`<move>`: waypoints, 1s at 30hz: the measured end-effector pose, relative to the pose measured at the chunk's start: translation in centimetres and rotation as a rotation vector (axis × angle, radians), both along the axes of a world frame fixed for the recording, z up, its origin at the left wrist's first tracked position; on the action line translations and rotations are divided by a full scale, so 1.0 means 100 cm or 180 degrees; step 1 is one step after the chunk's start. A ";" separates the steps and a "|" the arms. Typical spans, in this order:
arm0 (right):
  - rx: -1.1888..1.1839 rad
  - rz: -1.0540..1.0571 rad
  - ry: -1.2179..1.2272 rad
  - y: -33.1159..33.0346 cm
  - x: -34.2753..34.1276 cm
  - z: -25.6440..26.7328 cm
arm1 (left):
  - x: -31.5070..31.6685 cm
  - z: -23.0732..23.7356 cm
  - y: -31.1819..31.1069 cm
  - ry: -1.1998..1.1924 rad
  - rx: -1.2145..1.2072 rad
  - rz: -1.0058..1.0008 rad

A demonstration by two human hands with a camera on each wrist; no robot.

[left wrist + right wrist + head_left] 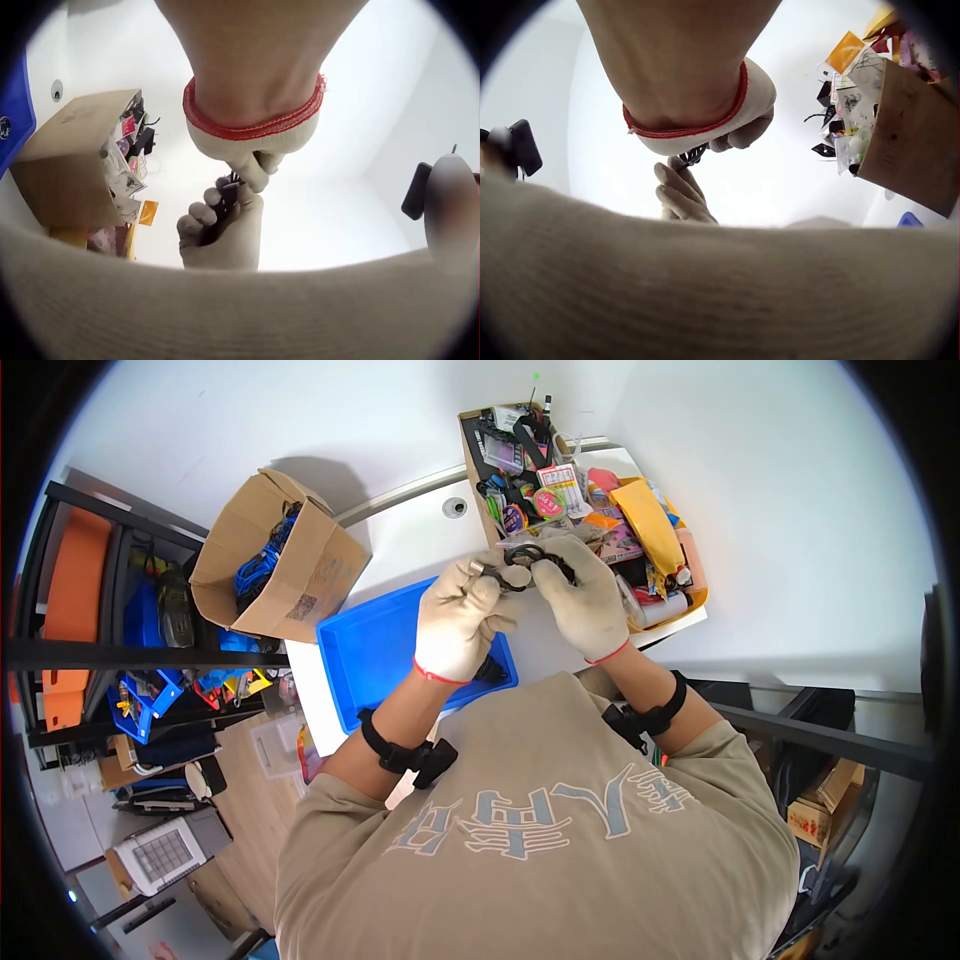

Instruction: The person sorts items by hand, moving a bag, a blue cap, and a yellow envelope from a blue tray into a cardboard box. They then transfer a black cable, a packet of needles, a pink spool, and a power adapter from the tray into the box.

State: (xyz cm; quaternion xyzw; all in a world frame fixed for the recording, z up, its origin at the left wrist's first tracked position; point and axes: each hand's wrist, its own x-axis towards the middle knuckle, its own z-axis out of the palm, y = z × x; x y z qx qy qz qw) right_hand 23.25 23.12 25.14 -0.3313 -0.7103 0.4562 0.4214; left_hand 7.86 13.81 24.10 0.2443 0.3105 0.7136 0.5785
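Coiled black cable (525,553) lies sideways between your cream-gloved left hand (453,615), pinching one side, and right hand (582,600), curled round the other, above the white worktop (400,540), past the right edge of the blue plastic tray (385,645).

Orange panel (78,580) at black rack (200,658), left; brown box (808,822), lower right

I have two gloved hands (455,618) (583,600), one black cable (527,550), one blue tray (370,645) and two cardboard boxes (320,575) on one table (405,538).
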 end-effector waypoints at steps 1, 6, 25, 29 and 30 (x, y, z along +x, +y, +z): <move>0.0004 0.0009 -0.0004 -0.001 -0.003 0.001 | -0.001 -0.003 0.003 -0.0004 0.0004 0.0009; -0.0212 -0.0277 0.0129 -0.004 -0.012 0.005 | 0.002 0.023 0.009 0.1668 -0.0459 0.0177; 0.2173 0.0583 -0.0914 0.011 0.013 0.010 | -0.026 0.026 0.014 0.1502 -0.0499 -0.0669; 0.1386 0.0710 -0.0419 0.012 0.015 0.011 | -0.031 0.031 0.008 0.1907 -0.0352 -0.0782; 0.1173 0.0755 -0.0320 0.013 0.016 0.010 | -0.031 0.034 0.008 0.2100 -0.0487 -0.0665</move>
